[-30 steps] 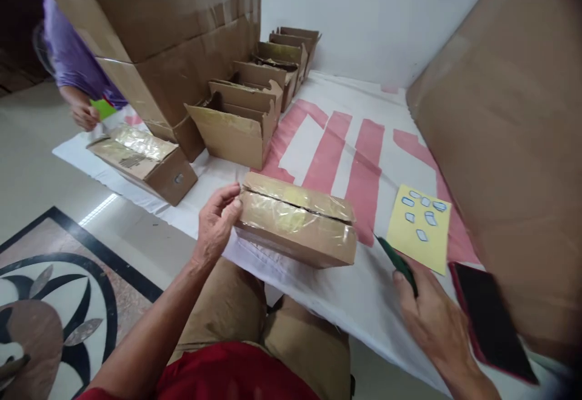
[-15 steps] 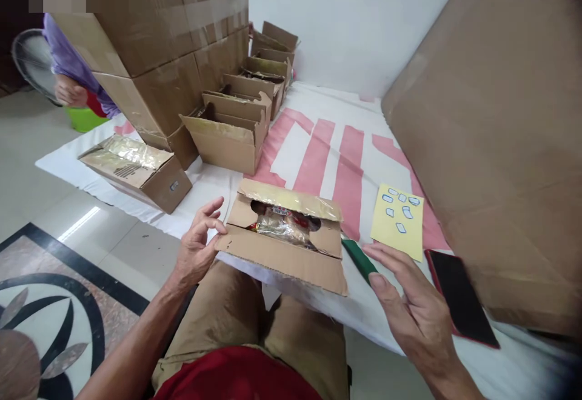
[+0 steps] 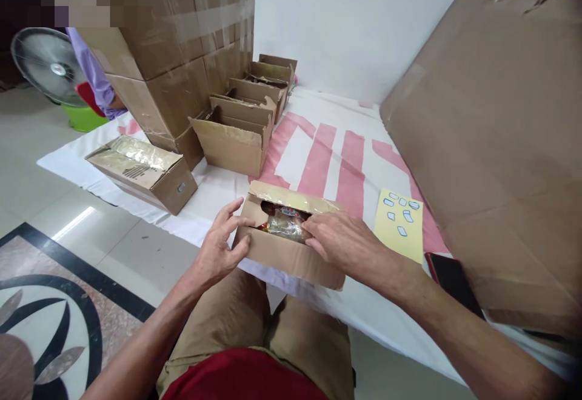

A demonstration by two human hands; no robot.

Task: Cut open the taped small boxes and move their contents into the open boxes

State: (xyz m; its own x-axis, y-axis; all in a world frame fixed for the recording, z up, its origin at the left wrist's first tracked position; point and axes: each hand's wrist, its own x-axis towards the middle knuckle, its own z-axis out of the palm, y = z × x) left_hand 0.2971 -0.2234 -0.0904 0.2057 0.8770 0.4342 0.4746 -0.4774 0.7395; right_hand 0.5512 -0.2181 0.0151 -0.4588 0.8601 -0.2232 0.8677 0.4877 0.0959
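A small cardboard box (image 3: 291,254) lies open right in front of my knees, its flaps spread and shiny packets (image 3: 282,223) showing inside. My left hand (image 3: 221,246) rests against the box's left end with the fingers spread. My right hand (image 3: 337,239) lies across the opening, fingertips on the packets, fingers stretched out. A yellow card (image 3: 400,224) with small blue stickers lies to the right of the box on the white and pink sheet (image 3: 336,157).
A taped box (image 3: 143,170) lies at the left, a row of open boxes (image 3: 236,130) runs back beside a stack of big cartons (image 3: 182,42). A large carton (image 3: 495,139) leans at the right, a dark phone (image 3: 452,276) beside it. A fan (image 3: 48,63) and another person's purple sleeve (image 3: 93,76) are far left.
The taped box was opened and its flaps folded out. My right hand left the green tool and moved onto the packets; my left hand came back onto the box's end.
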